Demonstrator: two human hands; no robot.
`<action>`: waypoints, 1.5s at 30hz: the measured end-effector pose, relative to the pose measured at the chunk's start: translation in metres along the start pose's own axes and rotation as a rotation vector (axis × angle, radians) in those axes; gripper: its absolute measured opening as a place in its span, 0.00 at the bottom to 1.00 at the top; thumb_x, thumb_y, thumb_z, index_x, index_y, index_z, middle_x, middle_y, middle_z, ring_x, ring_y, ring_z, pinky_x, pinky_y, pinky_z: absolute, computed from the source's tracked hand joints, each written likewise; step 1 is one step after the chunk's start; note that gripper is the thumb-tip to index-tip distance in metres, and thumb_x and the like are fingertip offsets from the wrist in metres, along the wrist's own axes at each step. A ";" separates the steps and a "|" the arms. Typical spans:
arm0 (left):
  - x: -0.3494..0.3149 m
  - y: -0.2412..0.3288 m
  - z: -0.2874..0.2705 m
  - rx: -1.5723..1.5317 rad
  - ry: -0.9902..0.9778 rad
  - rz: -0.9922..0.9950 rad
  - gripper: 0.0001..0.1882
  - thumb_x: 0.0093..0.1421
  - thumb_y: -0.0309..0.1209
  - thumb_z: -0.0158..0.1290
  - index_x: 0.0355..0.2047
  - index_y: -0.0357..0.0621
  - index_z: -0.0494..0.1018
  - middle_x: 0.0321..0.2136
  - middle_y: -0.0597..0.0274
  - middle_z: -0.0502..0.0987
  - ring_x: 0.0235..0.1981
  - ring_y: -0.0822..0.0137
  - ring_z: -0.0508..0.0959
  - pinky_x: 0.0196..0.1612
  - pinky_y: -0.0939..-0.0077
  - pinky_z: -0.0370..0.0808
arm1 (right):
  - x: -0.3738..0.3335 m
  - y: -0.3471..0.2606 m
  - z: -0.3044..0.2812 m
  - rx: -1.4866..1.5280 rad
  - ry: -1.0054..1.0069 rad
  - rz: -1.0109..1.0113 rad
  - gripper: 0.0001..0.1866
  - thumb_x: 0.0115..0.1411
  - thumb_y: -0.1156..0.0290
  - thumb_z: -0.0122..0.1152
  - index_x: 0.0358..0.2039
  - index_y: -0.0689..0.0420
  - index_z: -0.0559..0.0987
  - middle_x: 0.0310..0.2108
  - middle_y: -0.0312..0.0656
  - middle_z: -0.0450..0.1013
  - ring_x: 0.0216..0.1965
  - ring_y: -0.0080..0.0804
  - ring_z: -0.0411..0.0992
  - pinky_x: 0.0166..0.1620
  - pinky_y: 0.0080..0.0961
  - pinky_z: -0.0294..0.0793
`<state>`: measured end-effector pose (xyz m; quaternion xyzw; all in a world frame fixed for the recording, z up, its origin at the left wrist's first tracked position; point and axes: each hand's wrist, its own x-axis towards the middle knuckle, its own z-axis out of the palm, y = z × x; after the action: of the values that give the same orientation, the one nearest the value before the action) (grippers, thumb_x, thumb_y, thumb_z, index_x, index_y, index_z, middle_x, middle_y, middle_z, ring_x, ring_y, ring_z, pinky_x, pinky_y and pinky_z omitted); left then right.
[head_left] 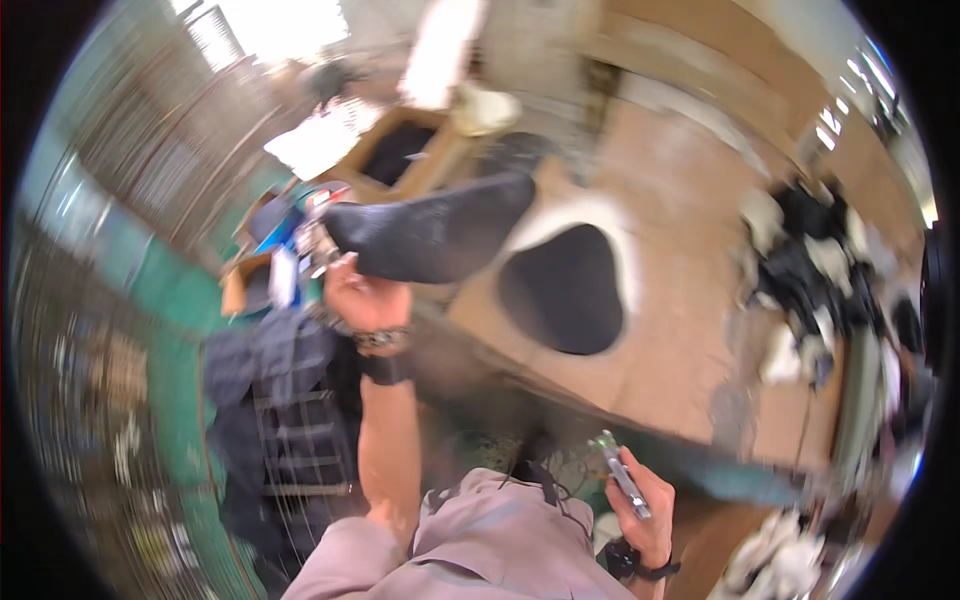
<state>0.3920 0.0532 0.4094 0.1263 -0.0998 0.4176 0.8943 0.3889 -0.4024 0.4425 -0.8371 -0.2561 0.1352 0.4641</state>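
Observation:
My left hand [368, 298], blurred by motion, is raised at the left of the table and grips a long, dark, curved piece shaped like a seat pad [440, 228] by its near left end. The piece is tilted above the table's edge. On the brown board lies a second dark, rounded pad [565, 290], with a whitish halo on the board around it. Low in front of the table, my right hand [643, 505] is closed around a slim silver hand tool [627, 480] with a greenish glint at its upper tip. The tool's exact kind cannot be made out.
A brown, board-covered table [680, 250] spreads ahead. At its right lies a heap of black and white scraps [815, 265]. An open cardboard box [400, 150] with dark contents stands behind the raised piece. Dark stacked pieces [280, 400] are beside my left arm, and pale scraps [780, 560] lie lower right.

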 end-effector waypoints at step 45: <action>-0.796 0.250 -0.173 1.321 3.053 0.107 0.22 0.50 0.28 0.52 0.47 0.61 0.71 0.38 0.66 0.77 0.37 0.54 0.79 0.38 0.60 0.75 | 0.013 -0.153 0.217 -0.204 -1.046 -0.283 0.28 0.54 0.77 0.59 0.58 0.66 0.71 0.30 0.42 0.75 0.30 0.23 0.68 0.38 0.23 0.71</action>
<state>-0.2913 -0.3129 0.0546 0.0431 -0.9870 -0.1444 0.0555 0.2526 -0.1750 0.4568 -0.6563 -0.5743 0.4441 0.2051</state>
